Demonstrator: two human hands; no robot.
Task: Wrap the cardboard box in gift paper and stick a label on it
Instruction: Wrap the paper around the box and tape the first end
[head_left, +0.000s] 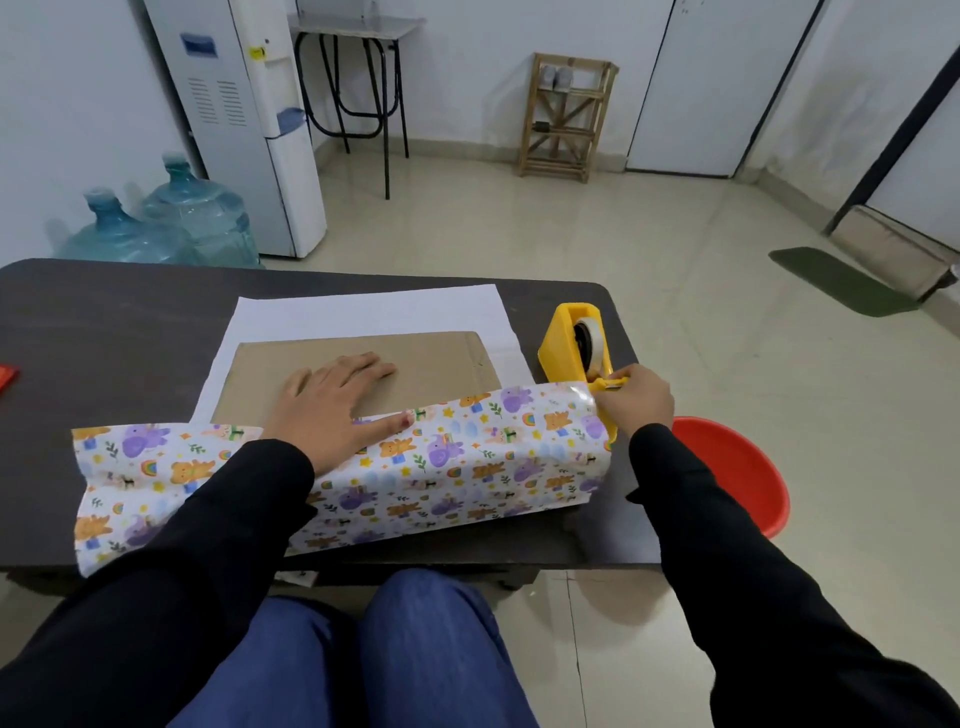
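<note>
Left hand (332, 402): my palm lies flat and face down, fingers (363, 364) spread and pointing away from me, thumb stretched out to the right.
Left arm: it reaches forward from lower left in a black sleeve, wrist straight.
Right hand (636, 397): my fingers are curled tight in a pinch near the fingertips, knuckles up.
Right arm: it reaches forward from lower right in a black sleeve, wrist bent slightly inward.
</note>
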